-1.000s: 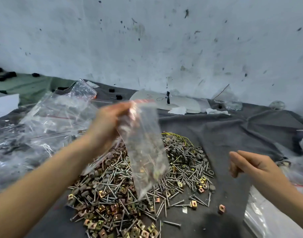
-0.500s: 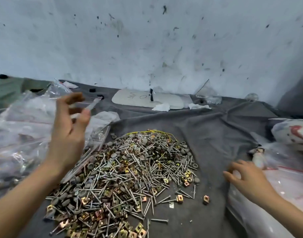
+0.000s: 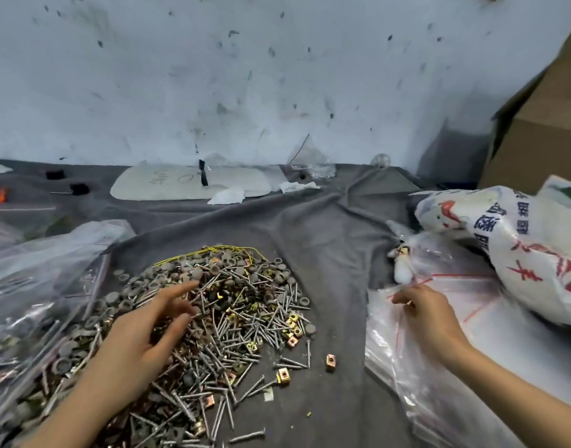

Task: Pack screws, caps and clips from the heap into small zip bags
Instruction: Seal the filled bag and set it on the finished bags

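- My left hand [image 3: 138, 337] reaches toward 1 o'clock over the heap [image 3: 213, 318], palm down, fingers spread wide, holding nothing.
- My right hand [image 3: 429, 315] rests at 3 o'clock of the heap, fingertips pinching a zip bag [image 3: 439, 360] from the flat stack.

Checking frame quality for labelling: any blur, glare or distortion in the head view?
Head view: wide-angle bending shows at the edges, the cardboard box leaning inward. Left hand and right hand are slightly soft; the printed sack looks smeared. Glare is mild on the clear plastic bags. Heap is evenly lit, screws resolvable, shadows soft.
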A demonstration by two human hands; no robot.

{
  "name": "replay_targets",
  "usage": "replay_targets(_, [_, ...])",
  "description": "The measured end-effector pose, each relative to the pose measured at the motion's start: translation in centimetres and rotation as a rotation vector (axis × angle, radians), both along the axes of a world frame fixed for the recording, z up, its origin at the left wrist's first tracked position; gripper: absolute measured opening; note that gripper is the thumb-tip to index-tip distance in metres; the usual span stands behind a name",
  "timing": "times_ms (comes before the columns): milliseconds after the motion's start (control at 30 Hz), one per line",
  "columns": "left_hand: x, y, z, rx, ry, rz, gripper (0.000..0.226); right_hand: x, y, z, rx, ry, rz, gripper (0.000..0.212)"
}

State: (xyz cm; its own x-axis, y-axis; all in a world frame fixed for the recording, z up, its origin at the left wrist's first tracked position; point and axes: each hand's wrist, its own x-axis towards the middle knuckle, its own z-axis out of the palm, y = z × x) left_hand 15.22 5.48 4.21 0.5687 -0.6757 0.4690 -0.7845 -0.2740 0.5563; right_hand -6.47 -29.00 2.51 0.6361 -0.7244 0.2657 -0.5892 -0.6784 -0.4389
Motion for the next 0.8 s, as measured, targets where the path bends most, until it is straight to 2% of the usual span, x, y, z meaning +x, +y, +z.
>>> replay_targets(167, [0.0,0.4,-0.4,-0.046,0.032,-0.007,0.041,1.3,-1.4,0.6,-0.065,0.072,-0.015,0.028])
replay_targets(300, [1.0,1.0,-1.1,-0.036,0.025,0.044,0.046,1.8,-2.5,1.2,0.016,0.237,0.012,0.021])
replay_targets(400, [1.1,1.0,-1.1,-0.074,0.007,0.059,0.041,2.0,-2.7,1.2,-0.052,0.349,-0.004,0.014])
replay_targets(467, [1.0,1.0,-1.0,-0.078,-0.012,0.06,0.042,2.0,-2.8,1.2,-0.089,0.353,-0.011,0.012])
replay_targets(533, [1.0,1.0,-1.1,-0.068,-0.015,0.068,0.045,2.1,-3.1,1.5,-0.146,0.264,-0.007,0.009])
replay_targets(667, [1.1,1.0,-1.3,-0.054,-0.025,0.078,0.058,2.4,-3.1,3.1,-0.302,-0.206,-0.077,0.002])
replay_targets(800, [1.2,1.0,-1.2,-0.089,-0.081,0.08,0.057,3.8,-2.0,6.8,-0.331,-0.579,-0.102,0.009])
